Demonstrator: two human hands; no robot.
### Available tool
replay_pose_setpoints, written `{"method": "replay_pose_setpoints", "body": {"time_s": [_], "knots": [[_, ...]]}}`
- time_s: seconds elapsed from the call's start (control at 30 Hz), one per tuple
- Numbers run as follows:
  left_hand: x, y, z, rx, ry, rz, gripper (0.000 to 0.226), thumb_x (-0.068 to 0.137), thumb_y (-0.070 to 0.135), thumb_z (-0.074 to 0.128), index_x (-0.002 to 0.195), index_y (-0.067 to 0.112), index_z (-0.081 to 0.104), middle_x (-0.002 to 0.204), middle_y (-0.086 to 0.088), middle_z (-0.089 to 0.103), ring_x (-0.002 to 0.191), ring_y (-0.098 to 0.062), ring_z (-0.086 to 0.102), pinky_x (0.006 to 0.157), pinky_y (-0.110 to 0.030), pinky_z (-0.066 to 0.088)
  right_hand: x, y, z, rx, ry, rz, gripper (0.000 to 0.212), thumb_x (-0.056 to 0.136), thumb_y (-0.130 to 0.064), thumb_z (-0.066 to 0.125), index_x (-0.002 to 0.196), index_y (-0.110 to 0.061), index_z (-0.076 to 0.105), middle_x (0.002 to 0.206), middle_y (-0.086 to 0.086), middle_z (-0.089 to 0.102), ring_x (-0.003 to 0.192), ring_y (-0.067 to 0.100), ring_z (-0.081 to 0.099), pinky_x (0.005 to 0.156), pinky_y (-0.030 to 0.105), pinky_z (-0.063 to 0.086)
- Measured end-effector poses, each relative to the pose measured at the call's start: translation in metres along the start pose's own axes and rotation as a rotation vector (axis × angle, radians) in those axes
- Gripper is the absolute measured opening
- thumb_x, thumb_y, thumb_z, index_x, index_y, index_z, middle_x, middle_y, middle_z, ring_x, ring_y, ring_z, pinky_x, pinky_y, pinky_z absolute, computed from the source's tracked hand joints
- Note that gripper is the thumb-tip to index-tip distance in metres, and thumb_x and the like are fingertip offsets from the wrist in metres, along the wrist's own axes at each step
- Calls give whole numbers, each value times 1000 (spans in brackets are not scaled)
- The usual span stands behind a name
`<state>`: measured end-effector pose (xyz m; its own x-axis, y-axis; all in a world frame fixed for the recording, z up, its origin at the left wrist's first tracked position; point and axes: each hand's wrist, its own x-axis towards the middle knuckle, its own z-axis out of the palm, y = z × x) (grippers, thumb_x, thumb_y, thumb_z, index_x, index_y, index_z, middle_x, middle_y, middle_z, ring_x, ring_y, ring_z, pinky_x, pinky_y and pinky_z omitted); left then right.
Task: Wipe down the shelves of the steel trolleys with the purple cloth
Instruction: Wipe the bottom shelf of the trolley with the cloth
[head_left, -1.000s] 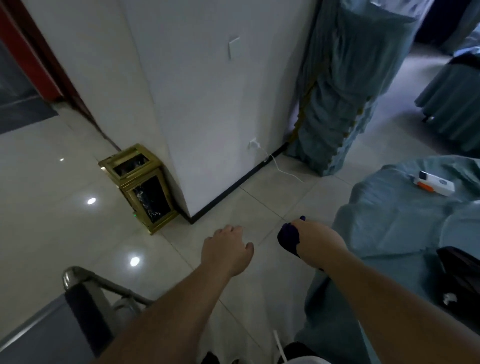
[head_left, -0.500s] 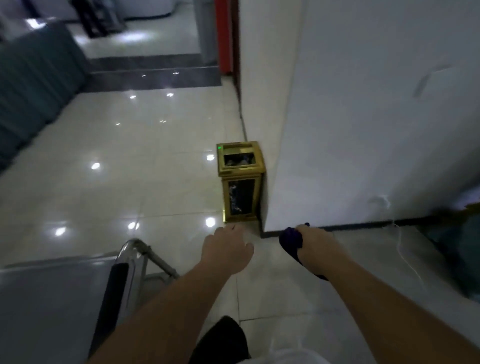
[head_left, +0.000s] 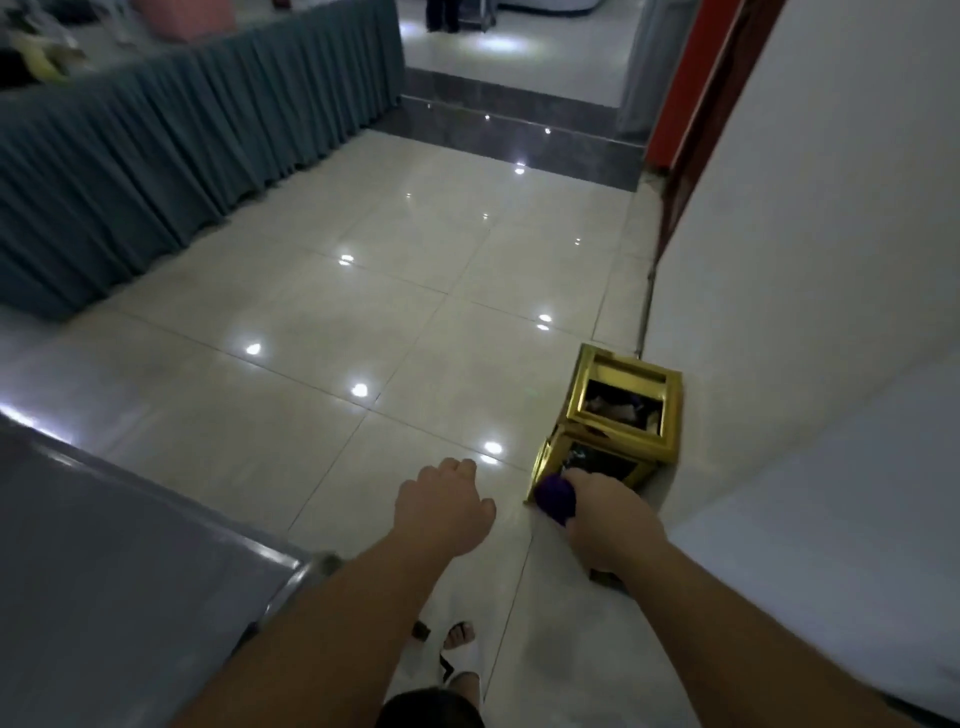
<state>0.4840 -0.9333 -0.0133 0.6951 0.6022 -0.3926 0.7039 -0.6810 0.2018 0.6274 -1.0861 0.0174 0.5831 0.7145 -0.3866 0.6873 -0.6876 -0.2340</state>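
Note:
My right hand (head_left: 610, 517) grips the bunched purple cloth (head_left: 556, 500), which sticks out to the left of my fist above the floor. My left hand (head_left: 441, 506) hangs in the air beside it with loosely curled fingers and holds nothing. The top shelf of a steel trolley (head_left: 104, 561) fills the lower left corner, with its rounded rail end (head_left: 311, 564) just left of my left forearm. Neither hand touches the trolley.
A gold waste bin (head_left: 618, 415) stands against the white wall (head_left: 805, 260) on the right. A long table with a pleated grey-blue skirt (head_left: 171, 150) runs along the left. Glossy floor tiles (head_left: 363, 312) lie between, with a dark step (head_left: 519, 145) and a red doorframe (head_left: 685, 78) beyond.
The view has swung left: the wall and gold bin slid to the right and the skirted table came into sight. Both hands kept their pose, the right still holding the cloth.

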Motion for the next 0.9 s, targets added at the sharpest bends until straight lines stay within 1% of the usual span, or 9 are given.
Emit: {"method": "replay_pose_setpoints", "body": {"time_s": [0.17,0.3,0.37,0.43,0.53,0.67,0.77,0.87,0.9], "knots": [[71,-26,-52,-12,35,-70,60,103,52,42,155,22,41,154,-1,47,132,-28,51,102,-44,43,90,-26,-30,-34,-54,-54,37,93,-21,64,129,-23,54,110,-1,65,102,19,63,91,38,56],[115,-51,-73,-75,27,-168,63,103,53,41,159,23,37,159,-2,44,136,-28,49,105,-45,43,158,-48,-51,-86,-77,-138,29,92,-20,61,120,-23,54,100,-3,60,89,17,60,76,33,55],[135,-64,-78,-123,21,-234,64,103,53,41,160,23,36,160,-1,43,138,-27,48,106,-45,42,194,-57,-62,-138,-128,-188,24,91,-18,59,114,-22,53,96,-3,59,87,18,60,75,34,56],[154,-76,-83,-177,33,-309,64,103,53,42,160,24,35,160,0,43,139,-27,47,107,-45,42,233,-66,-72,-174,-174,-255,20,90,-15,57,109,-21,52,95,-2,59,87,19,61,78,37,58],[181,-93,-101,-209,81,-449,62,104,54,43,158,24,38,159,-1,44,139,-27,48,108,-44,43,300,-87,-91,-197,-185,-380,18,91,-13,55,108,-19,54,93,-1,59,87,20,62,77,36,57],[189,-111,-125,-315,138,-640,63,105,54,43,160,24,36,161,-1,42,141,-28,46,111,-44,42,374,-124,-117,-227,-208,-528,13,94,-9,51,105,-15,56,90,0,60,83,18,60,65,27,48],[186,-128,-134,-384,156,-770,65,105,54,42,162,26,32,164,0,38,144,-27,43,115,-44,40,411,-159,-124,-305,-250,-612,15,92,-7,51,105,-14,56,91,1,61,85,20,62,71,30,50],[183,-151,-136,-432,178,-892,65,105,55,40,163,26,31,165,1,37,144,-27,43,114,-45,40,433,-209,-121,-360,-315,-752,18,90,-5,50,106,-12,56,90,1,59,84,21,60,68,29,46],[182,-160,-137,-451,182,-928,65,106,55,40,163,26,31,165,0,37,144,-26,43,114,-45,41,438,-228,-118,-380,-327,-807,18,91,-7,51,108,-12,56,92,2,61,85,22,61,69,30,47]]}}
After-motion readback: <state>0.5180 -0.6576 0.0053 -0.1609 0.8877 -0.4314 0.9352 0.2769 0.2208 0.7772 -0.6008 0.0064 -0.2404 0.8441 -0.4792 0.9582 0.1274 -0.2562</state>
